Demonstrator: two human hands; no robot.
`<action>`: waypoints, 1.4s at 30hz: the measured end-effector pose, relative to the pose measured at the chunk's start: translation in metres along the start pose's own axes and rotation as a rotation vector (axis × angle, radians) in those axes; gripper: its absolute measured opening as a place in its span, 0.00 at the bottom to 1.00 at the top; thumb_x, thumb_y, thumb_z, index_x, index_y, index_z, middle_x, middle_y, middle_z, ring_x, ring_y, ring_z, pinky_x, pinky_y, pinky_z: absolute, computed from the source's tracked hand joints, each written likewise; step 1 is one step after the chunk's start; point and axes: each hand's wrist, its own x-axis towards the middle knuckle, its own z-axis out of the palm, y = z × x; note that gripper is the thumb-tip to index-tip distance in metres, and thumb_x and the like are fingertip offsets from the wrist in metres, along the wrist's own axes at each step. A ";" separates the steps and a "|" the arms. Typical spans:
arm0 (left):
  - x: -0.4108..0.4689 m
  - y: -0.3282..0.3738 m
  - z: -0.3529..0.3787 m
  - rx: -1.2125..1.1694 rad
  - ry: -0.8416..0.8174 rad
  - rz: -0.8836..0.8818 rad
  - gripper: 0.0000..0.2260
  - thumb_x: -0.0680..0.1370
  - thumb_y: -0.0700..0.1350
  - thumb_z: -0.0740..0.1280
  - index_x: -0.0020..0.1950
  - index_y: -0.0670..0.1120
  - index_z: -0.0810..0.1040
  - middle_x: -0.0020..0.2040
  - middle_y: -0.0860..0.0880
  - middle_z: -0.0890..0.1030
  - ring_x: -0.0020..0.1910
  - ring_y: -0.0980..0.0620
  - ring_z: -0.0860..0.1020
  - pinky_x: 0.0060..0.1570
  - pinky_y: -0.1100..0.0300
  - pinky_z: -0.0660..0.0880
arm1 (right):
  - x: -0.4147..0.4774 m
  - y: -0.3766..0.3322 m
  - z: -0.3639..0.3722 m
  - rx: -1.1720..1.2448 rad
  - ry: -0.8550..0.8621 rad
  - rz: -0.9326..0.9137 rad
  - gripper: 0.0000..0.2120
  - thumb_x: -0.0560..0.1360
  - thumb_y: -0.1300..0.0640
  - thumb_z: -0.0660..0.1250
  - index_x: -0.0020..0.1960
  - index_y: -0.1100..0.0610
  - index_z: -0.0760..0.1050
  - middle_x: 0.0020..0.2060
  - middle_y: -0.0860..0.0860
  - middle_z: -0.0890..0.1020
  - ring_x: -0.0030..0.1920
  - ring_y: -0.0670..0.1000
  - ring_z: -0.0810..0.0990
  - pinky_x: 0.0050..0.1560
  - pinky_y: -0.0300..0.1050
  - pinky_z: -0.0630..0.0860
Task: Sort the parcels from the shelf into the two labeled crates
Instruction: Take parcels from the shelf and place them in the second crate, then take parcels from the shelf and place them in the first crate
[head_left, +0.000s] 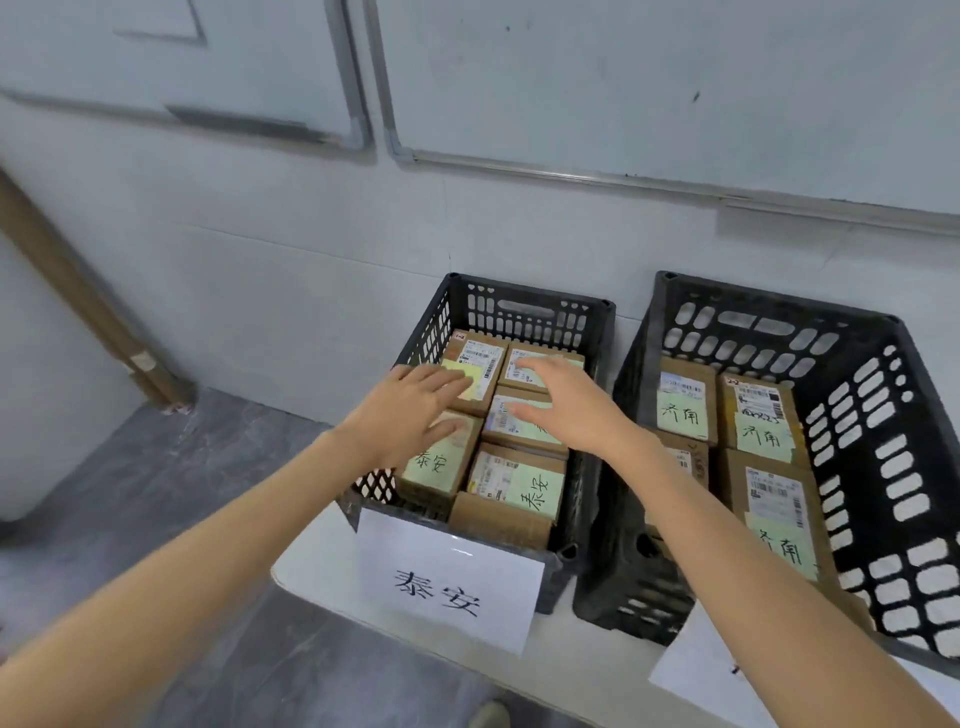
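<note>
Left hand (410, 410): opened flat, palm down, fingers straight and slightly spread; nothing gripped; stretched over the left column of parcels, fingertips above the pale note of the rearmost box (contact or hover not resolvable).
Right hand (571, 405): likewise opened wide, fingers extended and pointing leftward; nothing held; positioned over the right column of the same load, near the rear two boxes; contact not resolvable.
Left crate (524, 296): black, perforated walls; set on the tabletop, just beside the other crate.
Left-crate parcels (519, 480): small cardboard boxes, packed flat in two columns; shipping labels and green handwritten notes facing up; one plain box wedged at the front edge.
Front sign (447, 577): white sheet fixed to the near wall of the left crate; marked 泰安.
Right crate (883, 415): black, perforated; partly crossed by the right forearm.
Right-crate parcels (774, 493): cardboard boxes lying flat, green notes on top, in two columns.
Second sign (691, 670): white sheet at the near wall of the right crate; text mostly out of view.
Tabletop (311, 571): white, rounded corner at the near left.
Floor (208, 467): grey, marbled.
Wall (285, 260): white; whiteboard (623, 78) mounted above the crates; wooden plank (78, 291) leaning at far left.
</note>
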 end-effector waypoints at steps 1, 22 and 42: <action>-0.009 0.000 -0.010 -0.028 0.026 -0.081 0.28 0.82 0.61 0.50 0.78 0.49 0.58 0.76 0.51 0.65 0.75 0.50 0.62 0.72 0.52 0.58 | -0.003 -0.008 -0.002 -0.012 0.001 -0.024 0.33 0.78 0.44 0.67 0.78 0.51 0.59 0.75 0.52 0.64 0.75 0.53 0.63 0.73 0.55 0.64; -0.406 0.125 -0.140 -0.094 0.269 -1.310 0.37 0.75 0.71 0.54 0.80 0.56 0.50 0.79 0.55 0.56 0.75 0.47 0.57 0.70 0.47 0.56 | -0.158 -0.272 0.064 0.024 -0.207 -0.771 0.44 0.73 0.35 0.67 0.80 0.46 0.48 0.78 0.50 0.60 0.77 0.53 0.59 0.73 0.55 0.62; -0.818 0.314 -0.206 0.069 0.334 -2.038 0.30 0.79 0.65 0.55 0.79 0.58 0.54 0.79 0.54 0.56 0.76 0.47 0.56 0.71 0.48 0.53 | -0.453 -0.567 0.250 0.044 -0.544 -1.389 0.40 0.75 0.38 0.67 0.79 0.49 0.54 0.77 0.50 0.62 0.76 0.53 0.62 0.74 0.52 0.61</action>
